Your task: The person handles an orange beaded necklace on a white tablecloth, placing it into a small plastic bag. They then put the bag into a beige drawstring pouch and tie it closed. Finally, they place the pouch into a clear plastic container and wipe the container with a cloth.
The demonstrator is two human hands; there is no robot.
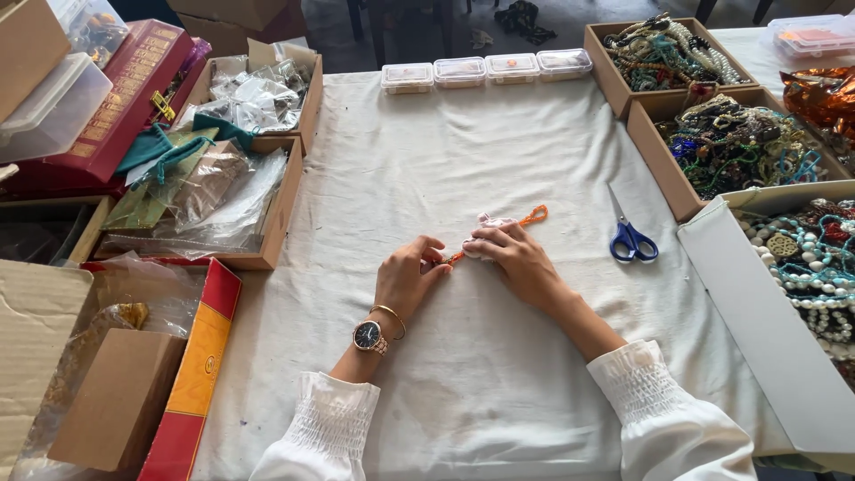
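Note:
On the white cloth (463,160) lies a small pale pink pouch (489,223) with an orange drawstring cord (534,215). My right hand (517,260) presses down on the pouch, fingers curled over it. My left hand (408,274), wearing a watch and a bangle, pinches the orange cord's near end just left of the pouch. The cord's other end loops out to the right of my right hand.
Blue-handled scissors (631,239) lie right of my hands. Cardboard boxes of beaded jewellery (739,147) line the right side. Several small clear lidded boxes (485,69) sit at the cloth's far edge. Boxes of plastic bags (223,191) and red cartons (200,356) crowd the left.

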